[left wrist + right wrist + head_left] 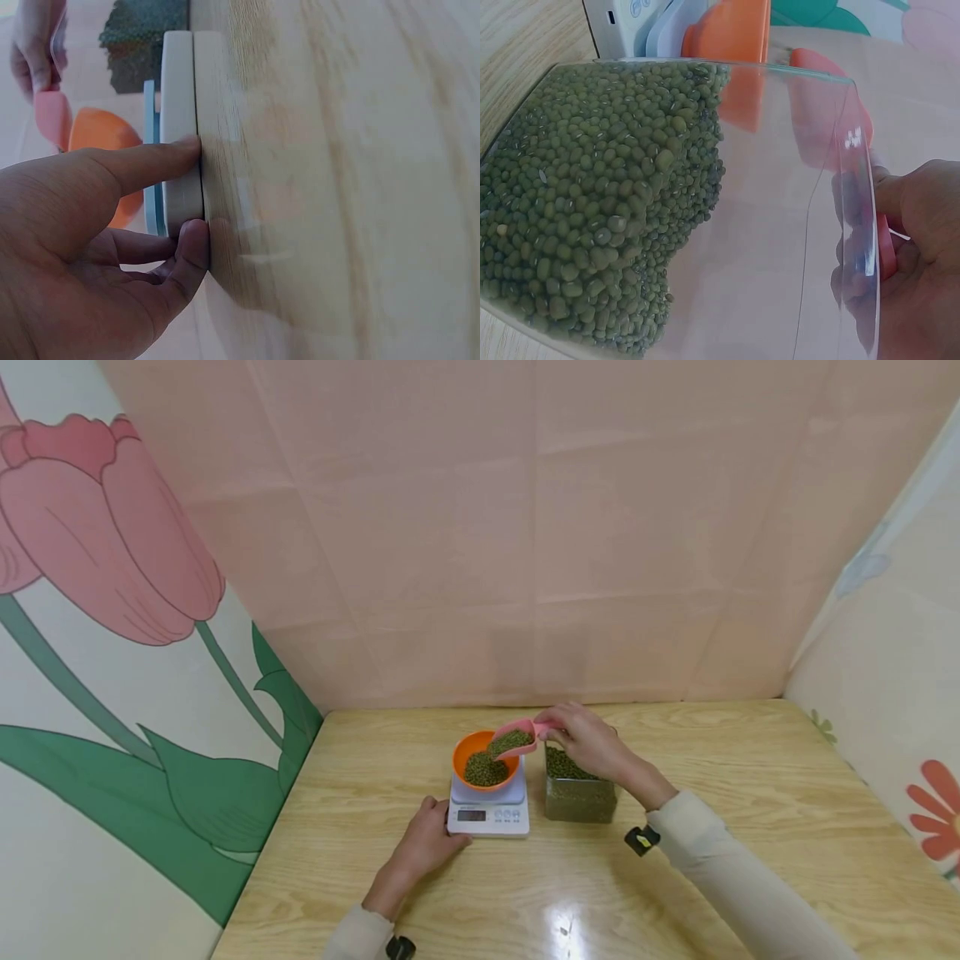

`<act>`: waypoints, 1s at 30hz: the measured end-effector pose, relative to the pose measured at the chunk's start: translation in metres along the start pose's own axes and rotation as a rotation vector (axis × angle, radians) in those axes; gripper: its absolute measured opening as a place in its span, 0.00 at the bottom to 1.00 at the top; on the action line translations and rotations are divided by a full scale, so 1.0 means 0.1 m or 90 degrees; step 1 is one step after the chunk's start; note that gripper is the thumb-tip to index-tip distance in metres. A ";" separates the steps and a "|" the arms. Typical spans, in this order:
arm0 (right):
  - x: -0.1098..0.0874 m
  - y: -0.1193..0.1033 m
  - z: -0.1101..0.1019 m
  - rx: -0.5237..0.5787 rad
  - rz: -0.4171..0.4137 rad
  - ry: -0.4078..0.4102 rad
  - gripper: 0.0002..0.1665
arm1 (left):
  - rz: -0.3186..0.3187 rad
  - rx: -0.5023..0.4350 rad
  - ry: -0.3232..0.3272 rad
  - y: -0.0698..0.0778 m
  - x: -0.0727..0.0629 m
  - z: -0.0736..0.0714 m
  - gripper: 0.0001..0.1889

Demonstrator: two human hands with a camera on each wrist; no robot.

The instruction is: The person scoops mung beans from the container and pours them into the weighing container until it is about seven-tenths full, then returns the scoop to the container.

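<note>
A white kitchen scale [489, 823] lies on the table, carrying an orange bowl [465, 752] with a mound of green mung beans [485, 769] in it. My left hand [429, 842] grips the scale's near left corner, thumb along the front edge and fingers at the side; the left wrist view shows the thumb on the scale [178, 112]. With my right hand [588, 742] I hold a pink scoop [530, 727] by its handle. Loaded with beans, the scoop tilts over the bowl's right side. In the right wrist view, the scoop appears through a clear container wall.
Just right of the scale stands a clear container [579, 802], partly filled with mung beans [592, 187], below my right forearm. The wooden table [360, 777] meets a pink backdrop [450, 568] behind and flower-printed panels at both sides.
</note>
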State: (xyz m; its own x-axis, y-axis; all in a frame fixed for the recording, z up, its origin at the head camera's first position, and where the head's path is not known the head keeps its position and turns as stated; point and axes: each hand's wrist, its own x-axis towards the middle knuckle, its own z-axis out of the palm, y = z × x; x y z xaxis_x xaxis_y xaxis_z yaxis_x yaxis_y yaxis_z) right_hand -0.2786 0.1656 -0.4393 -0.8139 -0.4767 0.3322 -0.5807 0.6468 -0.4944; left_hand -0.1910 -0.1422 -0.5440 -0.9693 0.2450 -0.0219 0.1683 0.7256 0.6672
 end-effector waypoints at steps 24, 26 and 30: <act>0.00 -0.04 0.00 -0.032 -0.012 -0.016 0.14 | -0.007 -0.007 -0.006 0.02 -0.02 -0.02 0.29; 0.00 -0.04 0.01 -0.038 -0.019 -0.012 0.13 | -0.007 -0.011 -0.007 0.02 -0.01 -0.02 0.27; -0.01 -0.03 0.02 -0.051 -0.030 -0.006 0.13 | -0.008 -0.013 -0.009 0.01 -0.01 -0.01 0.27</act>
State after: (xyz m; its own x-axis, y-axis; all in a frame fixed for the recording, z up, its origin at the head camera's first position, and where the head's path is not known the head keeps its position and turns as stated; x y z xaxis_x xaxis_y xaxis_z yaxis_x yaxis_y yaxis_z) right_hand -0.2761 0.1624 -0.4398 -0.7860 -0.5129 0.3450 -0.6179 0.6696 -0.4122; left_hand -0.1896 -0.1425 -0.5421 -0.9686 0.2452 -0.0408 0.1523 0.7151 0.6823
